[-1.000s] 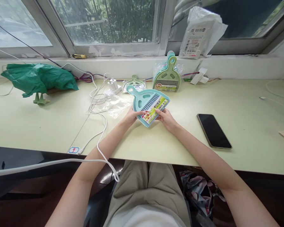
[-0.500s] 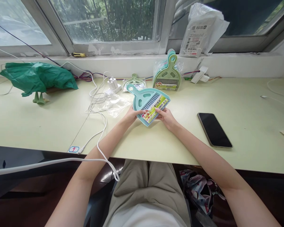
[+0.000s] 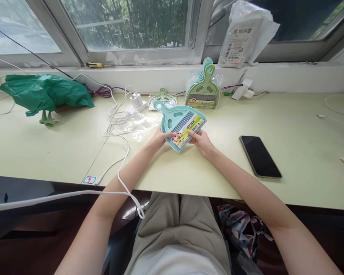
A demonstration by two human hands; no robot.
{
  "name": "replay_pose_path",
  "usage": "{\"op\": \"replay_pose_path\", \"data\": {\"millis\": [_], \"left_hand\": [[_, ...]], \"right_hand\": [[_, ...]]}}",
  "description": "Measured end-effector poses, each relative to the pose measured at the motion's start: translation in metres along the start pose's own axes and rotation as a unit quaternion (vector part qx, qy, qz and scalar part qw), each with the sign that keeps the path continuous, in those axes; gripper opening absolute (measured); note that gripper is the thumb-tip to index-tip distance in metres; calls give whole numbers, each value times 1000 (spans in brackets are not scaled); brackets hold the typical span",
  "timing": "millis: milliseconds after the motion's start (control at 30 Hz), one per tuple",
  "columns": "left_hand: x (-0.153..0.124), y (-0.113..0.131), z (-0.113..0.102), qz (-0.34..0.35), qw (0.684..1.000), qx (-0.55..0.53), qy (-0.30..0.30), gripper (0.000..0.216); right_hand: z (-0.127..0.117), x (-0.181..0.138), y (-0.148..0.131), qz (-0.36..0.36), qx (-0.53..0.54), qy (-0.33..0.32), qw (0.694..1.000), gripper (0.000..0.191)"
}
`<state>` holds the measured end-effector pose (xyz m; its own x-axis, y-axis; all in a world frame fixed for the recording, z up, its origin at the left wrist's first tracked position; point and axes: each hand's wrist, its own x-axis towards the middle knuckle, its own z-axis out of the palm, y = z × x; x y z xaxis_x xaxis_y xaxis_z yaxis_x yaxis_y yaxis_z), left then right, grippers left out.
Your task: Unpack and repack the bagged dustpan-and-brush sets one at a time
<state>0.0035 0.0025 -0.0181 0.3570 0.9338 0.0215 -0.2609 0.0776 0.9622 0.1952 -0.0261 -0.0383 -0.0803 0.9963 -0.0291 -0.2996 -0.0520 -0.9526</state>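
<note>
Dustpan (image 3: 173,118) aslant between left hand (image 3: 159,138) and right hand (image 3: 202,141), its edges in the grip of both.

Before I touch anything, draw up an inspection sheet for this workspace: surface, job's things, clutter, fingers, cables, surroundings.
Surface: pale desk, seam at left.
Job's things: teal dustpan, tilted, with a labelled brush; beyond it, an upright green dustpan, others stacked behind.
Clutter: black phone at right; clear wrapper and green plastic bag at left.
Fingers: left fingers hold the dustpan's edge; right fingers hold its labelled side.
Cables: white cable crosses the left forearm in view; others tangle near a charger.
Surroundings: window ahead; wrapped package on the sill.
</note>
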Motion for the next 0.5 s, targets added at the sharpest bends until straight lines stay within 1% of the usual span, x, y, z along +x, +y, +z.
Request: {"op": "replay_pose_path", "data": {"millis": [167,367,500], "left_hand": [[1,1,-1,2,1000,7,-4,54],[0,2,-4,1,999,40,-6,54],[-1,5,-2,-18,999,48,1,55]], "right_hand": [[1,0,0,0,2,6,1000,40],[0,0,0,7,3,2,1000,40],[-1,1,1,4,9,3,1000,38]]}}
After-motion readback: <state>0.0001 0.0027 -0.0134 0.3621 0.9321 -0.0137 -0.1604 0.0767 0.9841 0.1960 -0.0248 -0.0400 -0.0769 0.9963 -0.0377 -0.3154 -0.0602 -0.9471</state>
